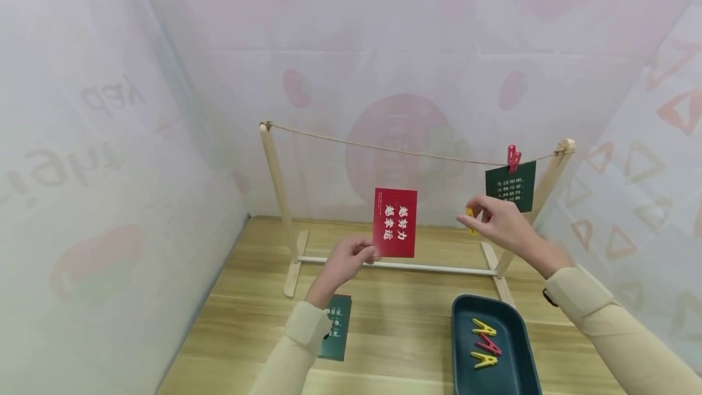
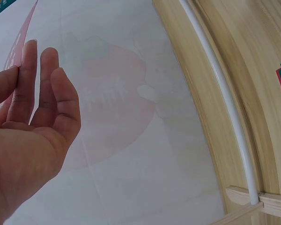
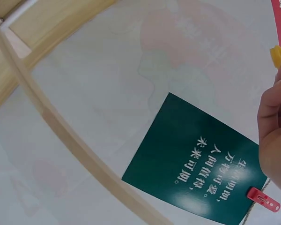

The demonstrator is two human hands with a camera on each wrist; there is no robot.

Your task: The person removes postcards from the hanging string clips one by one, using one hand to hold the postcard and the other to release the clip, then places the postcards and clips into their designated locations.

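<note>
In the head view my left hand [image 1: 349, 261] pinches a red card [image 1: 395, 222] with white lettering by its lower left corner, below the string [image 1: 384, 148]. The left wrist view shows thumb and index finger on that card, seen nearly edge-on. Off to the right, my right hand [image 1: 501, 223] pinches a yellow clothespin [image 1: 470, 219] between thumb and fingers. Behind that hand a green card [image 1: 518, 185] hangs on the string, partly hidden, held by red clothespins [image 1: 513, 158]. It shows fully lettered in the right wrist view.
A wooden frame with two posts [image 1: 278, 194] and a white crossbar [image 1: 422, 267] carries the string. On the table, a dark tray [image 1: 459, 346] holds yellow and red clothespins [image 1: 485, 359]. Another green card [image 1: 337, 331] lies under my left forearm.
</note>
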